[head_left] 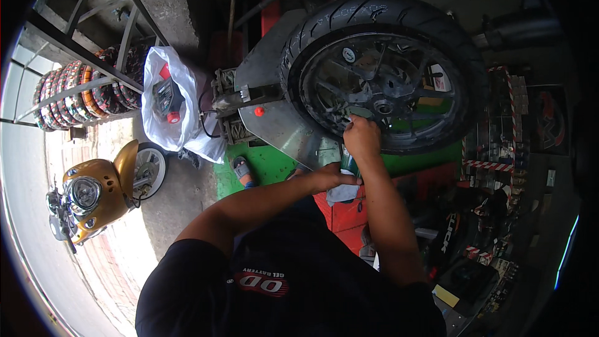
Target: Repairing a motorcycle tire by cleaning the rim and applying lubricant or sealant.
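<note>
A black motorcycle wheel with its tyre point(405, 15) lies on its side on the metal plate of a tyre-changing stand point(268, 62). At its near rim, my right hand point(363, 139) is closed, fingertips at the spokes. A small greyish-green flat piece point(362, 113) shows beside those fingertips; what the hand grips is not clear. Just below, my left hand point(329, 178) is wrapped round a green bottle point(349, 161), partly hidden by my right forearm. A pale cloth point(342, 195) hangs under the left hand.
Left of the stand sits a white plastic bag point(156, 81) with a dark red-capped bottle point(167, 101). A gold scooter point(100, 193) and a row of tyres point(68, 97) stand further left. Shelves point(499, 143) with striped edging hold small goods on the right.
</note>
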A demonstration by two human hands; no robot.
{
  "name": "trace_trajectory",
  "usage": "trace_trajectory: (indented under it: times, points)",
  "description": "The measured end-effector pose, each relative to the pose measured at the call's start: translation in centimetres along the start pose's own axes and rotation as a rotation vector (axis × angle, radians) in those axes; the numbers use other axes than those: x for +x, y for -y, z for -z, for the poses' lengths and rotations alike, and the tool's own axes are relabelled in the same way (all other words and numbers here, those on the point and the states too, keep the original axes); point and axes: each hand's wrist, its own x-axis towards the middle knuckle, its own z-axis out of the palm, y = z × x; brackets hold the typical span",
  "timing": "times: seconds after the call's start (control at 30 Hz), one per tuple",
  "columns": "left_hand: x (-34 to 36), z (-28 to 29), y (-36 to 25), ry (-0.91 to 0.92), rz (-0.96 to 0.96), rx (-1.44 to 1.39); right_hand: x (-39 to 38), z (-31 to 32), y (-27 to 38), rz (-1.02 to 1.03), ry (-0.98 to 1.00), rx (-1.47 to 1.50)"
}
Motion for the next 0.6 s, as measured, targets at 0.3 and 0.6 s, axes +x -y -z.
trace_trajectory:
  times: [0.3,0.6]
  points:
    - [0.9,0.3,0.0,-0.024,-0.062,-0.149,1.2,-0.7,0.1,0.015,0.032,0.026]
    - [3.1,0.3,1.5,-0.136,-0.066,-0.143,2.2,-1.6,0.4,0.096,-0.047,-0.085]
